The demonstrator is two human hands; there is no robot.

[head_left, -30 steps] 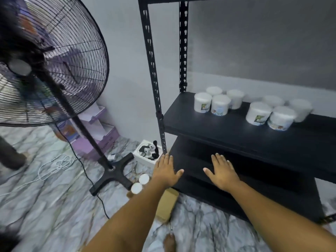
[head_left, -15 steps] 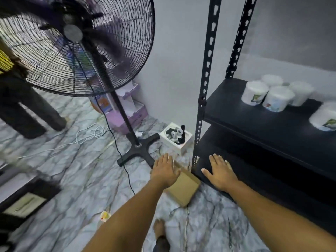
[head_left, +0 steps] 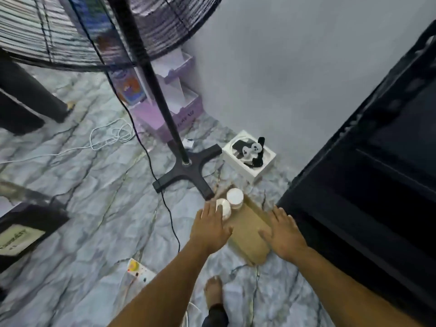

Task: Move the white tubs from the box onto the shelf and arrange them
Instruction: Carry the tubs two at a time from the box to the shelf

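Marble floor carries the box (head_left: 250, 234) with two white tubs (head_left: 230, 202) at its far end; both hands (head_left: 210, 226) (head_left: 283, 234), spread flat and empty, hover above; tubs appear light, rigid, smooth: grip around the sidewall.

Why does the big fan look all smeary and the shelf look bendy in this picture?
In the head view, the fan is smeared because the camera was moving, and the shelf edge blurs too; the wide lens makes straight lines lean. The left hand, the right hand and the two white tubs in the cardboard box look sharper. The light is soft, with no glare.
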